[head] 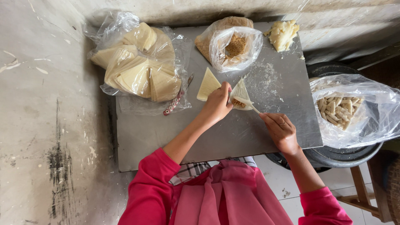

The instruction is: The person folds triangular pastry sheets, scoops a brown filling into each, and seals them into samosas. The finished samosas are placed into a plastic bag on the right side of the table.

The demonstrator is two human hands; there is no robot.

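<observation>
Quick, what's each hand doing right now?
Left hand: closed on a filled wrapper.
Right hand: closed on a small stick, its tip in the wrapper.

A pale triangular pastry wrapper (241, 92) is folded into an open cone, its point toward the far edge of the board and its mouth toward the person. Brown crumbly filling shows inside near the lower edge. It is pinched at its left side, lifted just off the grey board. A thin pale spoon (248, 103) lies slanted across the cone's mouth, its tip in the filling, its handle running down to the right. Just left lies a flat triangular wrapper (208, 84), unfilled, pale yellow, resting on the board.
</observation>
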